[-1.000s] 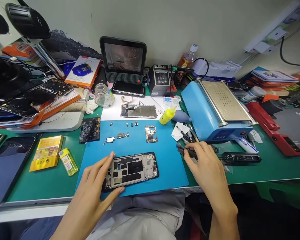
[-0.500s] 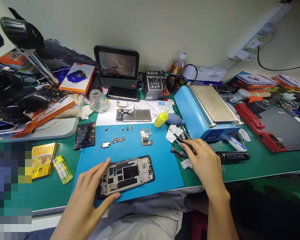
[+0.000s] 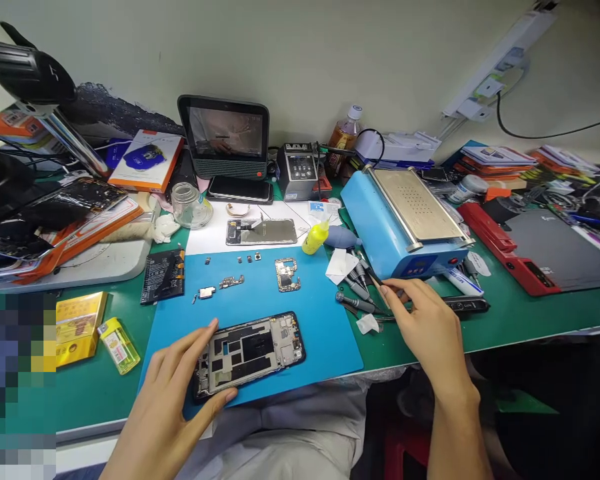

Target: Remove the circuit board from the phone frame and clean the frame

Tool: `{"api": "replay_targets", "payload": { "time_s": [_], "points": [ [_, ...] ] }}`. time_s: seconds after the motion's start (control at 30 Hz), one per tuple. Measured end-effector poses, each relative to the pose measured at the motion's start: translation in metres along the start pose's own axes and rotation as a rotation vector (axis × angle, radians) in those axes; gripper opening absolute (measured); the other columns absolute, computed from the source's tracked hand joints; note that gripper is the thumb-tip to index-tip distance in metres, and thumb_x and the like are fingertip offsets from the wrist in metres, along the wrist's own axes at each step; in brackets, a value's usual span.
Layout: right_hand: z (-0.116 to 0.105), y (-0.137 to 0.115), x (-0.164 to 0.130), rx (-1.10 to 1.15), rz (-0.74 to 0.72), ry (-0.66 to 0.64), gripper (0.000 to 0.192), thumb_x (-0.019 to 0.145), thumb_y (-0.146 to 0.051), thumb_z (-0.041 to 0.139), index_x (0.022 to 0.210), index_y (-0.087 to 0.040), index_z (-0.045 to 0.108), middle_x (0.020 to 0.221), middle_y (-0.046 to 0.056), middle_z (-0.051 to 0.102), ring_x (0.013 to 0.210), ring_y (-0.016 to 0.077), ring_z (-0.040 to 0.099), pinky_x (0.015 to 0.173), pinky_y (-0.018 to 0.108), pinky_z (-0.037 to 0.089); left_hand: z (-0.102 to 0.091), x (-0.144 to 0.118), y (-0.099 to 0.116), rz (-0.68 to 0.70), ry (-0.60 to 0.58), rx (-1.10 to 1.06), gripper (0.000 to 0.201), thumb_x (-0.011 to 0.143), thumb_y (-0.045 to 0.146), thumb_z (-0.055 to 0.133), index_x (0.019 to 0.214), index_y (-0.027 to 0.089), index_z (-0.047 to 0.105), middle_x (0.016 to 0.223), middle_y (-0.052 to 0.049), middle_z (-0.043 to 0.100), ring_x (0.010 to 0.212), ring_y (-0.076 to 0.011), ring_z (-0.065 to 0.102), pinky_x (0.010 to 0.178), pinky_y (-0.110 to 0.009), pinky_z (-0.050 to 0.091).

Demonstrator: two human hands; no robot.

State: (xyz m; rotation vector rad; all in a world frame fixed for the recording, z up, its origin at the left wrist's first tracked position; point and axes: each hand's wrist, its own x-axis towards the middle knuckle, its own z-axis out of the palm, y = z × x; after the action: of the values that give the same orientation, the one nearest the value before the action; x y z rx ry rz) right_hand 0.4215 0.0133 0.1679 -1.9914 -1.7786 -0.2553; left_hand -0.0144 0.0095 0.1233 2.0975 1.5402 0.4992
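My left hand (image 3: pixel 180 373) grips the left end of a phone frame (image 3: pixel 255 350), fingers along its far edge and thumb on the near edge. The stripped frame lies tilted on a blue mat (image 3: pixel 325 333). My right hand (image 3: pixel 425 320) is closed over the tools right of the mat, pinching a slim dark tool (image 3: pixel 373 271) that looks like tweezers. Grey-handled screwdrivers (image 3: pixel 353 301) lie beside its fingertips. Beyond the frame are a phone mainboard (image 3: pixel 287 275), a smaller circuit board (image 3: pixel 231 282) and several tiny camera modules (image 3: pixel 258 256).
A blue heated plate machine (image 3: pixel 400 227) stands behind my right hand. A yellow bottle (image 3: pixel 315 237) and a phone screen (image 3: pixel 261 231) sit past the mat. At left are a battery (image 3: pixel 163 276), a glass jar (image 3: pixel 190 205) and a yellow lighter (image 3: pixel 119 345).
My right hand has shifted slightly right with the slim dark tool, whose tip has left the white paper scraps. My left hand stays on the phone frame. The whole view has drifted a little.
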Motion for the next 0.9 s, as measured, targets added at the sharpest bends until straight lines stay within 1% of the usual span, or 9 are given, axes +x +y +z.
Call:
{"api": "replay_targets", "payload": {
  "time_s": [0.2,0.33,0.43,0.53,0.6,0.63,0.7,0.77,0.9],
  "points": [
    [0.003,0.004,-0.008,-0.087,-0.057,0.024,0.034,0.124,-0.047,0.055,0.117,-0.023,0.077,0.108,0.001,0.078,0.098,0.0231,0.071,0.073,0.035,0.046,0.000,0.001,0.000,0.015,0.005,0.014,0.072,0.120,0.066,0.050,0.185,0.057,0.018,0.171,-0.006,0.058,0.150,-0.0396,0.057,0.114,-0.060,0.059],
    [0.008,0.004,-0.007,-0.096,-0.131,0.026,0.032,0.126,-0.043,0.053,0.121,-0.020,0.075,0.112,0.003,0.077,0.101,0.0211,0.069,0.083,0.033,0.049,0.001,0.001,-0.004,0.021,0.005,0.020,0.074,0.120,0.065,0.052,0.185,0.056,0.018,0.171,-0.006,0.058,0.149,-0.0390,0.058,0.110,-0.057,0.061],
    [0.012,0.003,-0.004,-0.080,-0.188,0.045,0.028,0.126,-0.039,0.054,0.123,-0.019,0.074,0.115,0.004,0.078,0.105,0.0225,0.069,0.092,0.037,0.051,0.004,0.002,-0.013,0.075,0.030,0.040,0.077,0.119,0.063,0.056,0.186,0.052,0.021,0.168,-0.006,0.061,0.146,-0.0377,0.060,0.106,-0.053,0.064],
    [0.012,-0.004,-0.006,-0.065,-0.209,0.109,0.021,0.123,-0.031,0.060,0.132,-0.019,0.075,0.123,0.006,0.078,0.112,0.0264,0.069,0.098,0.042,0.047,0.005,0.004,-0.020,0.168,0.069,0.077,0.081,0.117,0.061,0.062,0.187,0.048,0.024,0.163,-0.007,0.065,0.141,-0.0355,0.064,0.101,-0.047,0.067],
    [0.011,-0.013,-0.009,-0.031,-0.220,0.135,0.020,0.121,-0.023,0.063,0.135,-0.019,0.075,0.125,0.007,0.077,0.114,0.0260,0.069,0.101,0.042,0.047,0.004,0.004,-0.021,0.176,0.082,0.091,0.081,0.117,0.060,0.063,0.187,0.047,0.026,0.163,-0.007,0.065,0.141,-0.0350,0.064,0.100,-0.045,0.067],
    [0.011,-0.017,-0.012,-0.010,-0.233,0.121,0.020,0.120,-0.020,0.063,0.136,-0.019,0.075,0.125,0.007,0.076,0.114,0.0249,0.069,0.102,0.041,0.049,0.003,0.004,-0.020,0.170,0.083,0.094,0.080,0.117,0.060,0.062,0.187,0.047,0.026,0.164,-0.007,0.065,0.142,-0.0349,0.064,0.100,-0.045,0.067],
    [0.010,-0.025,-0.017,0.017,-0.279,0.062,0.020,0.120,-0.020,0.063,0.137,-0.018,0.074,0.123,0.006,0.075,0.112,0.0233,0.069,0.101,0.039,0.051,0.002,0.003,-0.018,0.166,0.080,0.093,0.080,0.116,0.061,0.062,0.187,0.048,0.026,0.163,-0.007,0.066,0.142,-0.0347,0.064,0.099,-0.044,0.067],
    [0.011,-0.030,-0.021,0.004,-0.312,0.013,0.022,0.120,-0.022,0.063,0.138,-0.016,0.074,0.123,0.007,0.074,0.111,0.0241,0.068,0.098,0.040,0.051,0.002,0.001,-0.016,0.144,0.070,0.088,0.080,0.117,0.062,0.062,0.186,0.049,0.026,0.164,-0.006,0.066,0.142,-0.0348,0.064,0.100,-0.044,0.066],
    [0.014,-0.030,-0.024,-0.045,-0.307,0.015,0.019,0.119,-0.023,0.066,0.133,-0.015,0.076,0.117,0.007,0.072,0.107,0.0259,0.066,0.093,0.042,0.048,0.004,0.000,-0.016,0.118,0.066,0.080,0.080,0.117,0.064,0.060,0.186,0.051,0.024,0.164,-0.006,0.065,0.142,-0.0362,0.064,0.100,-0.047,0.065]
  ]
}}
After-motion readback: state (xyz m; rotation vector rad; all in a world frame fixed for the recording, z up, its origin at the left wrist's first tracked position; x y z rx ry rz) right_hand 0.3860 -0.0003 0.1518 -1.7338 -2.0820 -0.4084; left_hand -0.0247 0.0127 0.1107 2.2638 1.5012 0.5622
